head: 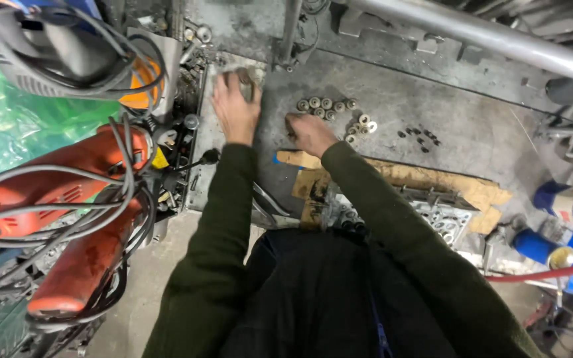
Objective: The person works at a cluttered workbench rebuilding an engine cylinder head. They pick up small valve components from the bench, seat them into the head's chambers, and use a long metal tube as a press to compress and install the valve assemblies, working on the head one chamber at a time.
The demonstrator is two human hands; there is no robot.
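Note:
My left hand (235, 109) reaches far forward over the grimy metal bench (472, 126) and grips a crumpled grey rag (247, 71). To its right, my right hand (308, 132) rests knuckles-up on the bench with fingers curled; whether it holds anything is hidden. Just beyond the right hand lies a cluster of small round metal caps (326, 106), with a few more (361, 126) to the right. A scatter of tiny dark parts (420, 136) lies further right. Below my right forearm a metal cylinder head (439, 213) sits on torn cardboard (432, 179).
Orange power tools (81, 199) wrapped in grey cables crowd the left side. A thick steel pipe (499, 40) crosses the top right. Blue cans (565, 205) and a red hose (545, 273) stand at the right. A dark tray of small tools (184, 149) lies left of my left arm.

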